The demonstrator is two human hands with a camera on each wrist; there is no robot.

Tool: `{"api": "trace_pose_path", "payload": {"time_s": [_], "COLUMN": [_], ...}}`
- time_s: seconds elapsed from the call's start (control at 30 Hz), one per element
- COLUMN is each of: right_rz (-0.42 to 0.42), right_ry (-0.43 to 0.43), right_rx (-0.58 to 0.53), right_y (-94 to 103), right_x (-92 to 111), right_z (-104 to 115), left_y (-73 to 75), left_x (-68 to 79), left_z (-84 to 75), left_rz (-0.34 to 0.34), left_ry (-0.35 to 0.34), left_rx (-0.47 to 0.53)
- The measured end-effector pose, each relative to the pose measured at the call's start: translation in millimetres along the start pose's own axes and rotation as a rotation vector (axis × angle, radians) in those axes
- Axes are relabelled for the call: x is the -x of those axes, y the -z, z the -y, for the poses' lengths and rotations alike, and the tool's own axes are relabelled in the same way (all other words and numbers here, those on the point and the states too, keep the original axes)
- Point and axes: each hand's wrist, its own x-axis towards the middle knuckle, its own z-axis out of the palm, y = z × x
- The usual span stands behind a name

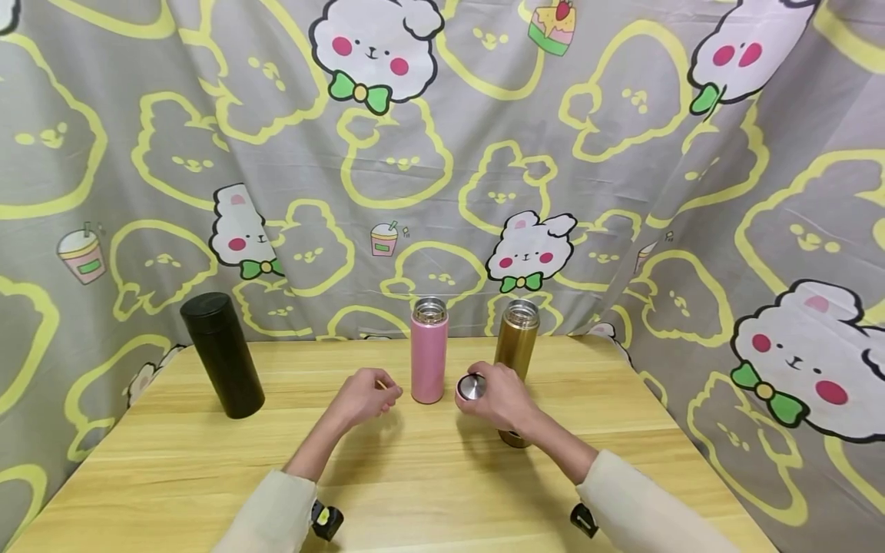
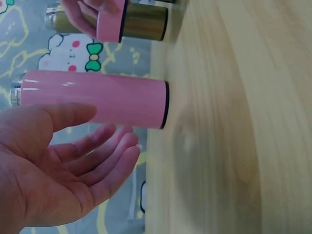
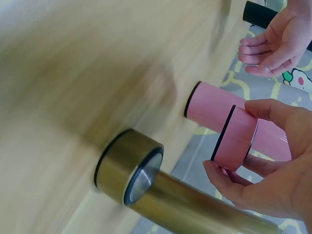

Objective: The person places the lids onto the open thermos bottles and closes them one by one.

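Note:
My right hand (image 1: 503,395) grips a pink lid (image 3: 236,138) between thumb and fingers, raised above the table, its metal inner side (image 1: 473,386) facing up. An uncapped pink thermos bottle (image 1: 429,357) stands upright between my hands, its steel mouth showing. Close to its left side is my left hand (image 1: 368,395), holding nothing, with loosely bent fingers in the left wrist view. Behind my right hand rises an uncapped gold thermos bottle (image 1: 517,338), partly covered by that hand. A gold lid (image 3: 129,165) rests upside down on the table before the gold bottle.
A black thermos bottle (image 1: 223,355), with its top on, stands at the left of the wooden table (image 1: 415,491). Directly behind the table's far edge hangs a patterned curtain (image 1: 290,169), which continues along the right side.

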Motion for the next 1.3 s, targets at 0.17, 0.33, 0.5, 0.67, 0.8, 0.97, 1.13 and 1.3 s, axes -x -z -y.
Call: {"api": "trace_pose_path", "payload": {"time_s": [0.17, 0.33, 0.5, 0.67, 0.8, 0.97, 1.13, 1.3], "right_rz": [-0.004, -0.006, -0.011, -0.002, 0.01, 0.016, 0.014, 0.005], "right_ry": [-0.018, -0.019, -0.011, -0.025, -0.043, -0.04, -0.028, -0.032], "right_rx": [0.003, 0.003, 0.024, 0.027, 0.02, 0.027, 0.029, 0.018], "right_y": [7.4, 10.7, 10.5, 10.3, 10.1, 8.2, 5.5, 3.4], "right_x": [0.0, 0.7, 1.0, 1.0, 1.7, 3.6, 5.1, 6.1], "right_z": [-0.6, -2.1, -3.9, -5.7, -6.3, -9.6, -11.2, -12.4], "left_y": [-0.1, -1.2, -0.7, -5.4, -14.7, -27.8, -37.8, -44.7], "left_x": [-6.3, -12.7, -17.8, -24.9, -31.7, -39.8, -44.0, -48.2], "left_z": [-7.2, -17.9, -30.2, -40.7, -44.5, -45.4, -43.6, -43.1], "left_rz": [-0.064, -0.135, -0.201, -0.234, -0.254, -0.275, -0.269, -0.293], "left_ry": [-0.019, -0.03, -0.004, -0.024, -0.044, -0.042, -0.038, -0.028], "left_rx": [-0.013, 0.01, 0.106, 0.234, 0.314, 0.335, 0.316, 0.3]}}
